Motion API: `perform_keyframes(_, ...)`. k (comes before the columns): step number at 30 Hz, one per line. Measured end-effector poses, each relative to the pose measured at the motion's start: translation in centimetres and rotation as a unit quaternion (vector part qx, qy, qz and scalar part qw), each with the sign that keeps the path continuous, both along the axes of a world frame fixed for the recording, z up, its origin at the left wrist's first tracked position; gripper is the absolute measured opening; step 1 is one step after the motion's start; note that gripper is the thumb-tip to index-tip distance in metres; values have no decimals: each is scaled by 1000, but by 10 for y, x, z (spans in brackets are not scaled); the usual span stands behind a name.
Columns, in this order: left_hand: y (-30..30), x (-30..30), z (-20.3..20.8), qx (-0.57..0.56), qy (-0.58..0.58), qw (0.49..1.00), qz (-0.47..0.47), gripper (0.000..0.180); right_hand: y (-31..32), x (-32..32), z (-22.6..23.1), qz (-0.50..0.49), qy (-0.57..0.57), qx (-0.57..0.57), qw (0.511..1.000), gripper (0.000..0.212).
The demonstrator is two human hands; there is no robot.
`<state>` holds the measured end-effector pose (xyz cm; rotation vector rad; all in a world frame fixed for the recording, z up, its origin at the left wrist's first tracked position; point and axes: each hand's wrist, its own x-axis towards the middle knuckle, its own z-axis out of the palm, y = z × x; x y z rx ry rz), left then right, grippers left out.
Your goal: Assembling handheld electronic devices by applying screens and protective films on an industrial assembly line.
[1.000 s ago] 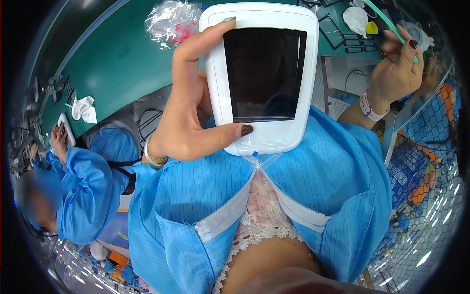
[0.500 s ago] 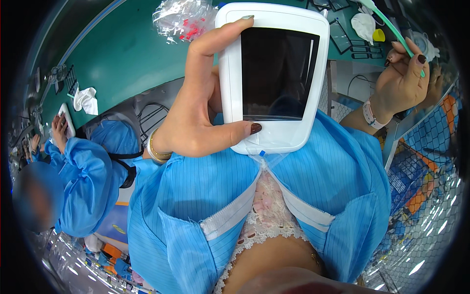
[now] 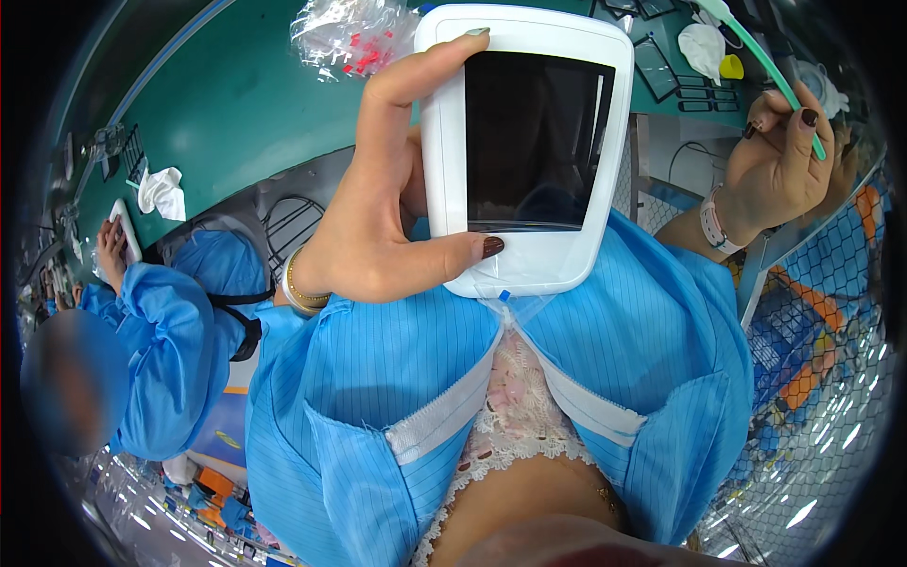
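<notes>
My left hand (image 3: 378, 217) is closed around the left side of a white handheld device (image 3: 537, 260) with rounded corners and a dark screen (image 3: 534, 142). Its thumb presses on the lower frame, and another finger lies over the upper left corner. A small blue tab (image 3: 504, 297) on clear film sticks out below the device. On the right, my right hand (image 3: 779, 161) grips a slim green stick-like handle (image 3: 773, 71) between thumb and fingers, apart from the device. The upper end of that handle runs out of the picture, so its kind is hidden.
On the green table (image 3: 246, 104) lie a clear plastic bag with red bits (image 3: 350, 38), black frames (image 3: 655, 68), a white cloth (image 3: 701, 47) and a yellow cap (image 3: 730, 67). A crumpled white tissue (image 3: 162, 194) lies near a co-worker in blue (image 3: 170, 350), who holds a white device.
My right hand and the green handle have shifted slightly, with the handle's lower tip a little further down and right. The left hand keeps its hold on the white device.
</notes>
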<state>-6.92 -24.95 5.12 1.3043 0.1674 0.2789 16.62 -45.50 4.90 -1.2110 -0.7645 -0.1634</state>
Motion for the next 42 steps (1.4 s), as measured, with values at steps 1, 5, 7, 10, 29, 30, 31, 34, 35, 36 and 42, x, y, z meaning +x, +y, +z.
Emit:
perform_keyframes(1, 0, 2, 2, -1, -3, 1000, -1, 106, -1, 0, 5, 16, 8, 6, 1000, 26)
perform_keyframes(5, 1, 5, 3, 4, -23, 1000, -19, 106, 5, 0, 11, 67, 6, 20, 998, 30)
perform_keyframes(7, 2, 4, 3, 0, -19, 1000, -14, 105, 11, -6, 9, 123, 24, 36, 991, 31)
perform_keyframes(10, 3, 3, 5, 3, -14, 1000, -12, 103, 27, -22, 8, 209, 33, 51, 976, 32)
perform_keyframes(29, 4, 5, 2, 20, -57, 997, -41, 103, 38, -19, 5, 332, -37, 47, 941, 34)
perform_keyframes(30, 4, 5, 3, 12, -59, 998, -33, 104, 36, -16, 6, 319, -39, 53, 945, 35)
perform_keyframes(31, 4, 6, 4, 10, -62, 997, -37, 104, 32, -14, 8, 305, -45, 56, 949, 35)
perform_keyframes(34, 3, 8, 6, -9, -56, 996, -63, 102, 19, -8, 12, 295, -32, 46, 954, 37)
perform_keyframes(35, -2, 10, 6, -13, -45, 999, -27, 103, 16, -6, 12, 297, -26, 46, 954, 37)
perform_keyframes(36, -4, 11, 6, -17, -34, 999, 10, 105, 13, -4, 13, 295, -27, 45, 954, 37)
perform_keyframes(42, -1, 9, -5, -11, -74, 997, 7, 105, 5, -4, 3, 268, 29, 53, 961, 37)
